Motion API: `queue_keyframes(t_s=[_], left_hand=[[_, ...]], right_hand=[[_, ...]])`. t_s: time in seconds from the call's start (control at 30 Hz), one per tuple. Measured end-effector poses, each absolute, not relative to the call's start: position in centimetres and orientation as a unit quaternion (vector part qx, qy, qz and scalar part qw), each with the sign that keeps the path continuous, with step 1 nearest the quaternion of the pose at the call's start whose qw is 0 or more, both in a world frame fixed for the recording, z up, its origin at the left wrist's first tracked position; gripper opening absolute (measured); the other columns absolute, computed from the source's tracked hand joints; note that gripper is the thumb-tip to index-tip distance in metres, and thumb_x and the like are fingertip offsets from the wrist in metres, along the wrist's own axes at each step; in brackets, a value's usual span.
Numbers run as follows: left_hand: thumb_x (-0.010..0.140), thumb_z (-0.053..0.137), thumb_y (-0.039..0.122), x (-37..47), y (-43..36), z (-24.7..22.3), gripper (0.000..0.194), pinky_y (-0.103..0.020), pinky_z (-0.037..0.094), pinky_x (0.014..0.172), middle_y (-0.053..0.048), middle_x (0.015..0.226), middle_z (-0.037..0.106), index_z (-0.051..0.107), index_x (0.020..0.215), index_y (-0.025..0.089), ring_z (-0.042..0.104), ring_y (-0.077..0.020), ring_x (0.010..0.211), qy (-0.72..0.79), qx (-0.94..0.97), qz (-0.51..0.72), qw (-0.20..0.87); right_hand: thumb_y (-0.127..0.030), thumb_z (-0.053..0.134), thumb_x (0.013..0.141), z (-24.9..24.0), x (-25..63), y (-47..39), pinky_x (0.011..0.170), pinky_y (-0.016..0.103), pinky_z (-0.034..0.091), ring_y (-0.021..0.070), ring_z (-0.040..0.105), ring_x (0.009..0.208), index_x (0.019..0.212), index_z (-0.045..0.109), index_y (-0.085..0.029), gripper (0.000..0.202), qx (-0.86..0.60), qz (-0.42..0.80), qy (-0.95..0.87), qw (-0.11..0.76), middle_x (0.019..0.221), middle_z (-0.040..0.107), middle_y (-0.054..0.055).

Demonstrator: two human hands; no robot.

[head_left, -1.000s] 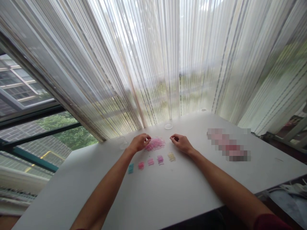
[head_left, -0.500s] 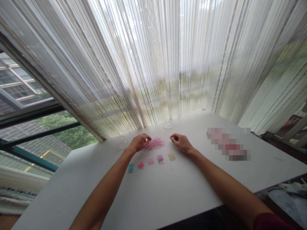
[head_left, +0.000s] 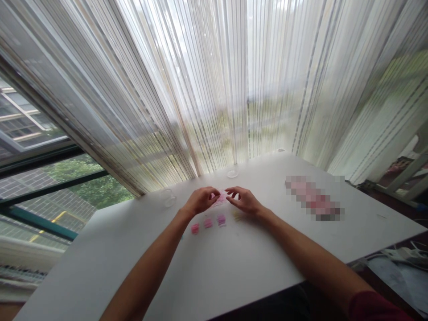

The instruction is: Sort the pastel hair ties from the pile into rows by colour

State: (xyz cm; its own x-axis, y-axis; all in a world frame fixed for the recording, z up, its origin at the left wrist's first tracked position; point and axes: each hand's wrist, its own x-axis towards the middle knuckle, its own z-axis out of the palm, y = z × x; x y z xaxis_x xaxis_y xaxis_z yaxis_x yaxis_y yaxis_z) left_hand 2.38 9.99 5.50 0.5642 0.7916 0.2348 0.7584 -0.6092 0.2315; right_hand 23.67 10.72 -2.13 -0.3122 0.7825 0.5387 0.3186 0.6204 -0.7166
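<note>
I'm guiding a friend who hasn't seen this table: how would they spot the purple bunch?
On the white table, look between the left hand and the right hand for the loose pinkish heap. Nearer the wearer runs a row of small coloured bunches. The purple bunch lies between the pink bunch and the pale yellow bunch; its violet tint sets it apart.

Daylit, sheer white striped curtains (head_left: 214, 89) hang behind the smooth white table (head_left: 200, 267). A green-framed glass window (head_left: 55, 188) stands left of it.

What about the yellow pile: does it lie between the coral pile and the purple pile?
No, the pale yellow pile lies right of the purple pile, close to the right hand.
</note>
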Motion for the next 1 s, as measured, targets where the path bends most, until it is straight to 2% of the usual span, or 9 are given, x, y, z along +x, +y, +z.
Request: queue_keyframes(t_s=[0.23, 0.53, 0.77, 1.0], left_hand=[[0.087, 0.059, 0.028, 3.3, 10.0, 5.2, 0.016, -0.022, 0.042, 0.061, -0.001, 0.080, 0.072, 0.073, 0.090, 0.021, 0.061, -0.0120, 0.065, 0.427, 0.886, 0.170, 0.060], [0.084, 0.061, 0.027, 2.2, 9.4, 4.8, 0.014, -0.021, 0.043, 0.058, -0.001, 0.075, 0.071, 0.073, 0.087, 0.019, 0.059, -0.0117, 0.061, 0.451, 0.866, 0.201, 0.080], [0.083, 0.064, 0.034, 2.4, 8.8, 4.0, 0.021, -0.022, 0.045, 0.060, -0.003, 0.084, 0.073, 0.073, 0.094, 0.019, 0.061, -0.0121, 0.062, 0.451, 0.858, 0.231, 0.089], [0.083, 0.064, 0.027, 3.5, 8.8, 4.0, 0.013, -0.021, 0.043, 0.058, 0.000, 0.071, 0.071, 0.075, 0.087, 0.020, 0.060, -0.0115, 0.059, 0.463, 0.850, 0.240, 0.073]], right_hand=[[-0.023, 0.060, 0.085, -1.8, 23.3, 10.3, 0.065, 0.025, 0.050, 0.0129, 0.062, 0.068, 0.086, 0.070, -0.018, 0.012, -0.365, 0.245, -0.765, 0.470, 0.078, 0.070, 0.003], [-0.020, 0.061, 0.082, -1.8, 23.4, 10.3, 0.064, 0.023, 0.049, 0.0118, 0.062, 0.066, 0.083, 0.069, -0.017, 0.009, -0.369, 0.245, -0.768, 0.462, 0.077, 0.070, 0.002], [-0.022, 0.060, 0.083, -2.0, 23.3, 10.2, 0.064, 0.024, 0.049, 0.0120, 0.062, 0.067, 0.085, 0.069, -0.018, 0.011, -0.358, 0.247, -0.775, 0.459, 0.079, 0.070, 0.003], [-0.025, 0.060, 0.084, -1.9, 23.2, 10.0, 0.062, 0.024, 0.049, 0.0125, 0.061, 0.067, 0.085, 0.070, -0.018, 0.012, -0.361, 0.246, -0.775, 0.456, 0.077, 0.069, 0.003]])
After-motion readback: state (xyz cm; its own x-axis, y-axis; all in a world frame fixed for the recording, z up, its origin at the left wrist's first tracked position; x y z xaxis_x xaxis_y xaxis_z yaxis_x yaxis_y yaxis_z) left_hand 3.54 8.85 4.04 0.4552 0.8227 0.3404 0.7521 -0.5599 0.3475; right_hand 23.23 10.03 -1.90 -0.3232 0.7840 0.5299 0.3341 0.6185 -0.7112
